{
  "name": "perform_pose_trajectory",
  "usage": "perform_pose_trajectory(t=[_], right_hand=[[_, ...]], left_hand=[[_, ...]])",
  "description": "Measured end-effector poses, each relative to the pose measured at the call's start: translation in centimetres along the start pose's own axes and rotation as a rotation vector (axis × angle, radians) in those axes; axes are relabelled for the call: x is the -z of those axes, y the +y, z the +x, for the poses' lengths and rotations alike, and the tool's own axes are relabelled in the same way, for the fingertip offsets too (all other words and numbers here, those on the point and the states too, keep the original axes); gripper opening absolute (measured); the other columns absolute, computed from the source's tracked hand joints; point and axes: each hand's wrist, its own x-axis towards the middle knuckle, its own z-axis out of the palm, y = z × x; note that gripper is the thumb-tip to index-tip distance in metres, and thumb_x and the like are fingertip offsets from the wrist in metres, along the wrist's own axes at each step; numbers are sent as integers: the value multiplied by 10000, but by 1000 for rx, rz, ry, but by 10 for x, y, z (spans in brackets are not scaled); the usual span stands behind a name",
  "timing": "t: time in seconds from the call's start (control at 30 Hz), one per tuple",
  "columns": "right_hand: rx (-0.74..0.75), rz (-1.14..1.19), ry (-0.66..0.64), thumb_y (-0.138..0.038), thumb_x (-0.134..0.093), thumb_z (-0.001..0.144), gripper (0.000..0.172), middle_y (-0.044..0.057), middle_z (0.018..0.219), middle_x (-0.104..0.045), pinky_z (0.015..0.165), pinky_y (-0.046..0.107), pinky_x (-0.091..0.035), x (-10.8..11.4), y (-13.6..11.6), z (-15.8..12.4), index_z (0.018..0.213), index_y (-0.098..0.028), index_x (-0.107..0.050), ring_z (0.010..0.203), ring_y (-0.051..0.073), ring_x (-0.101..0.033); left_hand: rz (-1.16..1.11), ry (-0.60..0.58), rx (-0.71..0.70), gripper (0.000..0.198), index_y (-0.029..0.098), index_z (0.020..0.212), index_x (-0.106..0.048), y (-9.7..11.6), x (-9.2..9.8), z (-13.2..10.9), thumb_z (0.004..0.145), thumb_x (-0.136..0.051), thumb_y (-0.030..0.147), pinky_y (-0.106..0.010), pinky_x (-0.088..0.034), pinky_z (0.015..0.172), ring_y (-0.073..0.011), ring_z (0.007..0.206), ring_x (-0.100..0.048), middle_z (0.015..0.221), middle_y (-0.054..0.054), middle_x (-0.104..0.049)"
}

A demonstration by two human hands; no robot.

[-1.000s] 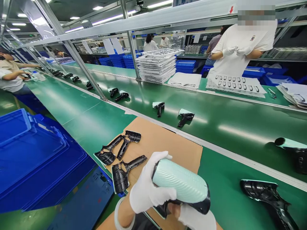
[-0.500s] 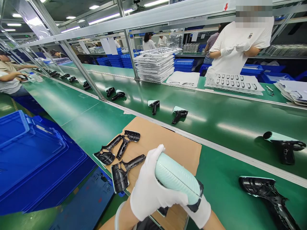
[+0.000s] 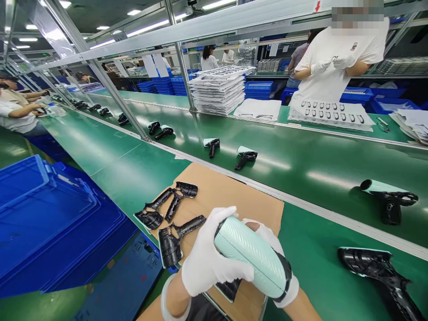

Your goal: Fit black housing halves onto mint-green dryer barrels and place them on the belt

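Between my two white-gloved hands is a hair dryer housing (image 3: 254,256) with a ribbed mint-green barrel and black trim at its near end. My left hand (image 3: 209,256) grips the barrel's left side, thumb along the near side and fingers over the far end. Wrapped round the right side is my right hand (image 3: 269,236), partly hidden behind the barrel. Several black half shells (image 3: 170,245) lie inside-up on a cardboard sheet (image 3: 234,191) to the left. Below the held housing, another black shell piece (image 3: 229,290) is partly covered by my left hand.
Beyond a metal rail, a green conveyor (image 3: 294,165) carries several pistol-shaped housings (image 3: 246,157). A black half shell (image 3: 377,272) lies at right. Blue bins (image 3: 43,223) stand at left. Across the conveyor, a person in white (image 3: 337,67) works behind a parts tray (image 3: 331,113).
The held housing has turned in my hands, showing more of its ribbed side. My right hand's fingers now show beyond it. Housings on the conveyor have shifted slightly left.
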Motion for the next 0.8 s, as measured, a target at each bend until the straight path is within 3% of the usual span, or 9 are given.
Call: perform_pose_trajectory(t=[0.07,0.17,0.23,0.37,0.6,0.7,0.8], right_hand=[[34,-11,14,-338,-496,865,205,24,1006,-726,825,339,-576,7,-2,5,929,-278,-682,966,232,-689],[208,-141,61,-297,-548,834,256,50,1190,-699,990,412,-530,13,4,10,1054,-275,-676,1171,268,-629],[283,-273,175,-293,-502,874,274,81,1220,-690,1027,470,-508,12,12,15,1089,-257,-669,1204,273,-616],[234,-430,420,-379,-405,960,346,128,1171,-700,1016,530,-498,10,17,27,1141,-220,-653,1156,295,-637],[410,-611,574,-303,-497,918,199,137,1044,-676,840,517,-537,31,-17,35,1037,-222,-634,996,309,-623],[588,-756,626,-202,-588,862,139,113,966,-653,773,476,-540,42,-36,33,992,-250,-574,935,282,-614],[871,-938,656,-126,-721,746,315,80,997,-665,835,527,-497,50,-42,28,942,-295,-543,979,287,-609]], left_hand=[[-7,-13,19,1024,265,1294,-569,1,0,1,393,-952,566,-461,-448,1024,-351,1175,-552,1282,-80,-536],[6,-13,28,1052,252,1295,-566,4,1,1,369,-959,562,-485,-435,1027,-360,1162,-549,1289,-93,-531],[9,-24,34,1063,254,1299,-563,4,1,0,361,-966,548,-500,-417,1045,-364,1167,-543,1293,-94,-531],[-3,-51,53,1084,268,1311,-553,4,1,-1,341,-991,474,-517,-380,1084,-364,1190,-526,1324,-90,-515],[37,-69,27,1072,273,1310,-549,7,2,-1,344,-1009,342,-483,-381,1106,-335,1194,-535,1319,-72,-522],[48,-78,45,1080,267,1300,-557,10,2,0,323,-1014,323,-458,-379,1118,-338,1231,-523,1320,-68,-526],[46,-89,52,1026,257,1308,-548,12,2,1,388,-994,338,-446,-403,1099,-336,1238,-531,1315,-71,-529]])
